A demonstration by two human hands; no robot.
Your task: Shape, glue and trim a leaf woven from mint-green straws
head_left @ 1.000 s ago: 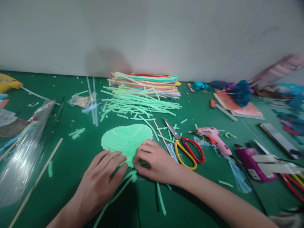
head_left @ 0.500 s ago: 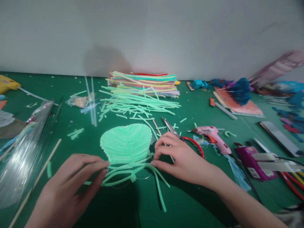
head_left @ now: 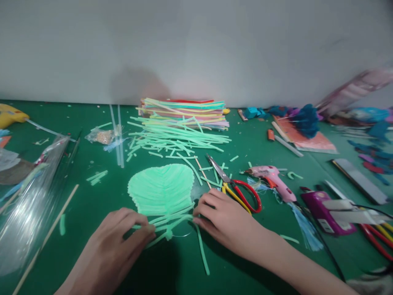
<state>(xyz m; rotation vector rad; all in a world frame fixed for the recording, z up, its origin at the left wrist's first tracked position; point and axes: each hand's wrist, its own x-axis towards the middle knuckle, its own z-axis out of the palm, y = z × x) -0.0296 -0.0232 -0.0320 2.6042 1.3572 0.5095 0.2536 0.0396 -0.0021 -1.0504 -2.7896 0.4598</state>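
View: head camera, one picture.
Surface (head_left: pixel 92 205): one, green, filling the lower two thirds of the frame.
Straw leaf (head_left: pixel 161 188): one, pale green and heart-shaped, lying flat at lower centre between the two hands.
Straw ends (head_left: pixel 172 221): a loose bunch, too tangled to count, trailing from the leaf's lower edge toward the bottom of the frame.
Left hand (head_left: pixel 113 241): one, lower left of centre; fingers narrow, thumb and forefinger closed on the left side of the straw ends.
Right hand (head_left: pixel 224 219): one, lower right of centre; fingers narrow, tips holding the right side of the straw ends, just beside the scissors.
Scissors (head_left: pixel 238 188): one pair, one red loop and one yellow, blades open and pointing to upper left.
Glue guns: two, a pink glue gun (head_left: pixel 273 180) right of the scissors and a yellow glue gun (head_left: pixel 9 115) at the far left edge.
Straw stack (head_left: pixel 184 110): one, mixed colours, upper centre against the wall.
Cut green straws (head_left: pixel 175 137): many, scattered in front of the stack.
Wooden stick (head_left: pixel 46 233): one, slanting at lower left beside a clear plastic sleeve (head_left: pixel 27 205).
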